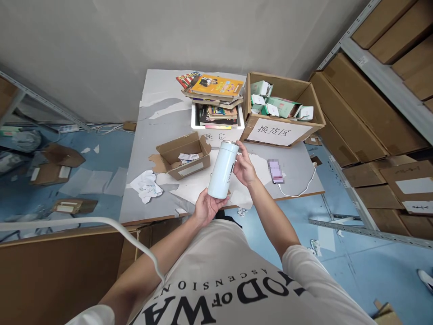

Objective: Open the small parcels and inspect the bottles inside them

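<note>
A light blue insulated bottle (pixel 223 170) with a silver rim at its top is held tilted above the front of the table. My left hand (pixel 207 207) cups its base from below, fingers around the bottom edge. At its upper right side, my right hand (pixel 245 166) grips near the lid with thumb and fingers. Dark lettering shows on the bottle's right side. Left of the bottle stands an open small cardboard box (pixel 189 170) with some white paper inside. Crumpled white paper (pixel 146 186) lies beside that box.
At the back, a white bin (pixel 218 134) holds stacked books (pixel 216 85). Next to it, a labelled cardboard carton (pixel 284 132) contains several green-white boxes. A phone (pixel 276 171) with a white cable (pixel 306 187) lies on the right. Shelves of cartons (pixel 375 108) flank the table (pixel 135 153).
</note>
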`<control>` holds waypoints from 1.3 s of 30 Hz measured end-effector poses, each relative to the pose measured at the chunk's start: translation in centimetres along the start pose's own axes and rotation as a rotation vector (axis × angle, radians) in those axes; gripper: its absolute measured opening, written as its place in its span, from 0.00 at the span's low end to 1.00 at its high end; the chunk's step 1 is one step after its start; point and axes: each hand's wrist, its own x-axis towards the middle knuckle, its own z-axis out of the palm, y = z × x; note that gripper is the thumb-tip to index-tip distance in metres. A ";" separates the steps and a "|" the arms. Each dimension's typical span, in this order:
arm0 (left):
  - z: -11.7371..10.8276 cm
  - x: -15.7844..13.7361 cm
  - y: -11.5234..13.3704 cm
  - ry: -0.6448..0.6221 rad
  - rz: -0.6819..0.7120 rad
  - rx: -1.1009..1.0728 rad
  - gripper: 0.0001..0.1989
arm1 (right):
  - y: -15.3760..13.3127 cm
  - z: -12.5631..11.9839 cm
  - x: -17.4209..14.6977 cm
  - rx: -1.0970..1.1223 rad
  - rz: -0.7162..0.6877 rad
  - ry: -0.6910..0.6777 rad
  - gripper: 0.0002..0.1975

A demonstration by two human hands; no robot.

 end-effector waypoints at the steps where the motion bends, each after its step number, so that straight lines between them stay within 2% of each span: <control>1: 0.0 0.0 0.0 -0.003 -0.013 -0.001 0.28 | 0.1 0.0 0.0 -0.003 -0.008 0.003 0.35; 8: 0.0 -0.1 -0.3 -0.030 -0.061 0.001 0.28 | -0.2 0.6 -0.6 -0.063 -0.025 0.029 0.40; 16: 0.2 -0.3 -0.2 -0.055 -0.079 0.002 0.29 | -0.6 0.9 -1.0 -0.119 -0.045 0.024 0.38; 26: -0.2 -0.3 -0.4 -0.069 -0.108 0.005 0.31 | 0.1 0.5 -1.1 -0.077 -0.045 0.078 0.50; 30: -0.2 -0.5 -0.3 -0.055 -0.103 0.034 0.29 | 0.5 -0.1 -1.3 -0.046 -0.058 0.099 0.52; 35: -0.5 -0.5 -0.4 0.005 -0.054 0.119 0.25 | 0.8 -0.6 -1.5 -0.032 -0.053 0.119 0.51; 39: -0.3 -0.4 -0.2 0.010 0.029 0.219 0.29 | 0.3 -0.5 -1.4 -0.056 -0.061 0.125 0.54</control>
